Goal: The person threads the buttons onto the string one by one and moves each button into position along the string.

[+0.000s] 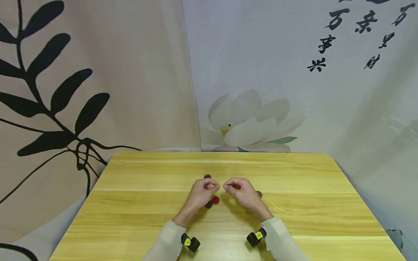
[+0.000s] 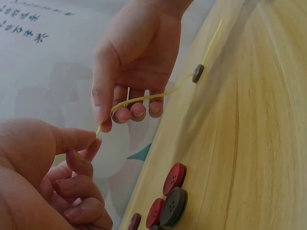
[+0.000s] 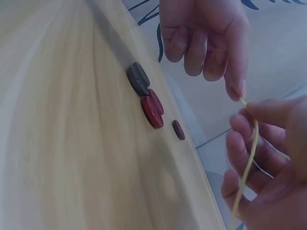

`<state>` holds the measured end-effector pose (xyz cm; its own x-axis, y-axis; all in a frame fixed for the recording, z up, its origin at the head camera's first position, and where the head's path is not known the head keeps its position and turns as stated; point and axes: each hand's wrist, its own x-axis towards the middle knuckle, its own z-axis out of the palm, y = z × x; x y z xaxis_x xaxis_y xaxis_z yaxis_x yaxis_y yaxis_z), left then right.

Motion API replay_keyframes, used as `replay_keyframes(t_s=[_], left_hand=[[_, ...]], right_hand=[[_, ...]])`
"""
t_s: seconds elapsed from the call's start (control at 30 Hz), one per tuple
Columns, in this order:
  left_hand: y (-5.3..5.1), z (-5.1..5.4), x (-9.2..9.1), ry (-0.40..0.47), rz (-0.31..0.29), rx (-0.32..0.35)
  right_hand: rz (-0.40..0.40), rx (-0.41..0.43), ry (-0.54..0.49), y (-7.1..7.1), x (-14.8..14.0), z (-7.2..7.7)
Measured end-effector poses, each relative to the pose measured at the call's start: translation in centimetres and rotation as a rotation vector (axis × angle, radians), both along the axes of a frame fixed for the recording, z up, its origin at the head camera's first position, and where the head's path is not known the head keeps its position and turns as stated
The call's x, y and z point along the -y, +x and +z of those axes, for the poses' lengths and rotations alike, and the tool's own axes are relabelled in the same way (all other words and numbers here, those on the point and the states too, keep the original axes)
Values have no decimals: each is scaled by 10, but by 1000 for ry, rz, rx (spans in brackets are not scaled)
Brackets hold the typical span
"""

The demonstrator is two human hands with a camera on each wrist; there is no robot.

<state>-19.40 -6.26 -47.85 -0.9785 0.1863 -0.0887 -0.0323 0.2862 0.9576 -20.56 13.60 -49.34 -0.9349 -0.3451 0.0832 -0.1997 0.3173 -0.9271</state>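
Observation:
Both hands meet above the table, fingertips a short gap apart. My left hand pinches the tip of a thin yellow cord between thumb and index finger. Just beside it, my right hand pinches the same cord, its other fingers loosely curled. From there the cord runs under the right hand to a dark button on the table, and its far end lies beyond that button. Whether the cord passes through the button's holes cannot be told.
Near the left hand lie a red button, a dark grey button, another red button and a small dark red button. Some touch or overlap. Behind the wooden table hangs a printed cloth.

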Motion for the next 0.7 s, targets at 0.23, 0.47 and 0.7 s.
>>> replay_keyframes(t_s=[0.23,0.47,0.7], left_hand=[[-3,-3,6,-49,26,-6],[-9,-4,20,-87,63,-7],[-12,-9,37,-145,61,-10]], right_hand=[[-48,19,33,-3,3,-3],[-51,36,15,-6,6,-8],[-37,72,-26,-7,7,-11]])
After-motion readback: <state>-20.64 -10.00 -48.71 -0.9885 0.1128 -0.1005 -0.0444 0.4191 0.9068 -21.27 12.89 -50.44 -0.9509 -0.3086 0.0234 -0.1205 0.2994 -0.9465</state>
